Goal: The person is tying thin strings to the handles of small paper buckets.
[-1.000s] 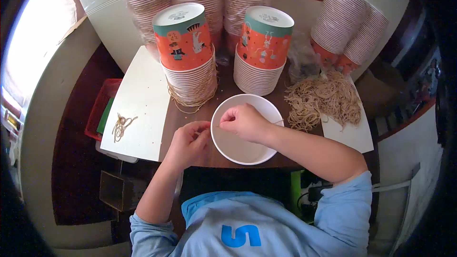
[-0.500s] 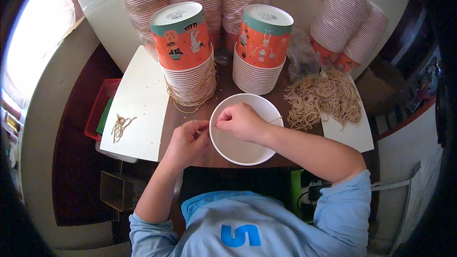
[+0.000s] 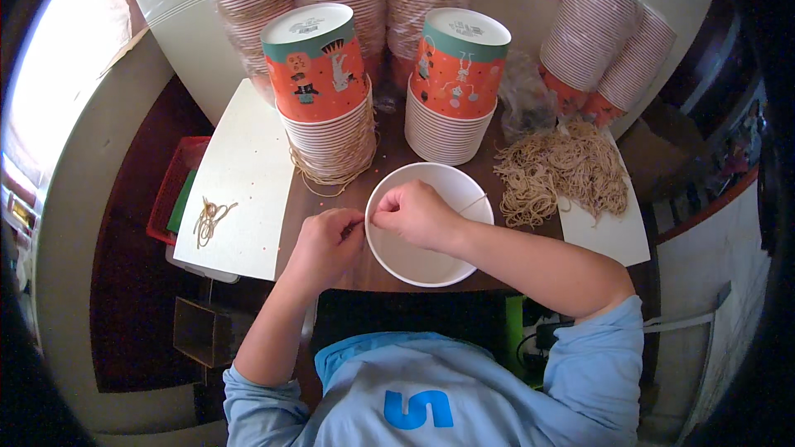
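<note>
Head view: both hands meet at the left rim of a white bowl (image 3: 431, 261) on the dark desk (image 3: 389, 157), left hand (image 3: 327, 244) just outside the rim and right hand (image 3: 414, 213) over the bowl, fingers of each pinched shut on a thin tan rubber band (image 3: 474, 203) that stretches right across the bowl. A loose pile of bands (image 3: 563, 172) lies right of the bowl on a white sheet (image 3: 609, 236), two stacks of orange paper cups (image 3: 319, 83) stand behind, and a few bands (image 3: 209, 217) lie on the left white board (image 3: 244, 174).
</note>
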A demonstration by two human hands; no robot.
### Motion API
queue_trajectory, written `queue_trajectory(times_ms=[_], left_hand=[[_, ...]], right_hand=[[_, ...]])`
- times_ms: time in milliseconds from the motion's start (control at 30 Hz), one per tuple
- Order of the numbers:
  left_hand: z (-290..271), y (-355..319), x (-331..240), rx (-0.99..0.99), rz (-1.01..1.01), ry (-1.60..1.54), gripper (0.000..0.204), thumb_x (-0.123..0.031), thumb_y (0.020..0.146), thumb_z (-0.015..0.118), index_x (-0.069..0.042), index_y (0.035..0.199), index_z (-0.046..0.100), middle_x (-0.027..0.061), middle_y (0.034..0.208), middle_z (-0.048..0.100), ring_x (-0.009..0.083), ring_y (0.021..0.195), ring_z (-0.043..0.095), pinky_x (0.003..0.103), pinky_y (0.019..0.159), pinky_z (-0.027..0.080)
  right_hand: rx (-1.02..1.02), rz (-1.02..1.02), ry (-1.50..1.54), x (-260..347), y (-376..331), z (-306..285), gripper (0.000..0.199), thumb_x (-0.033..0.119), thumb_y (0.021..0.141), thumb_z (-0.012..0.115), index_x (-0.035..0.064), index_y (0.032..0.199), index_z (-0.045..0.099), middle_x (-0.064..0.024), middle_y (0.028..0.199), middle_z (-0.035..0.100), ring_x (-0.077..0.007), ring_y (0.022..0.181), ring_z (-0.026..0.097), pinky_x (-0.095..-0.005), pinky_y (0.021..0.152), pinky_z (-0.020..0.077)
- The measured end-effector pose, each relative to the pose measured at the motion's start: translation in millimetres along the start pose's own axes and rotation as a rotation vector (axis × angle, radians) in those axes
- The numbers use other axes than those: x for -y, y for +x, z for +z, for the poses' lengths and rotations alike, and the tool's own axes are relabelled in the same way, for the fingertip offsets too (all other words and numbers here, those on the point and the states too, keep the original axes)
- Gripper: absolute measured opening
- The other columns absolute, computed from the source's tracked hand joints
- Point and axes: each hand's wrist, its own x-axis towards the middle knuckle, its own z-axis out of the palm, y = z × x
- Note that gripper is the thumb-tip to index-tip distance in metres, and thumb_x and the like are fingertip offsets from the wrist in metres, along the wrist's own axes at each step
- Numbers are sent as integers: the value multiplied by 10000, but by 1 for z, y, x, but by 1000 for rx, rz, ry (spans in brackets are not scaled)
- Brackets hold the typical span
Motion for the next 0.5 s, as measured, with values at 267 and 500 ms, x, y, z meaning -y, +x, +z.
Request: queue_trajectory(times_ms=[267, 500], left_hand=[[6, -10, 6, 36, -228, -125, 109, -63, 869, 564, 24, 910, 613, 117, 836, 645, 139, 738, 630, 277, 656, 524], [13, -67, 34, 74, -334, -1427, 140, -187, 891, 539, -55, 848, 562, 183, 1072, 619, 285, 985, 613, 431, 899, 462]], right_hand=[[132, -24, -59, 14, -16, -23, 269, 200, 818, 655, 29, 1023, 617, -50, 770, 626, -94, 713, 575, -278, 623, 473], [231, -232, -318, 55, -102, -42, 246, 195, 766, 697, 24, 918, 607, -96, 789, 604, -202, 725, 610, -311, 650, 493]])
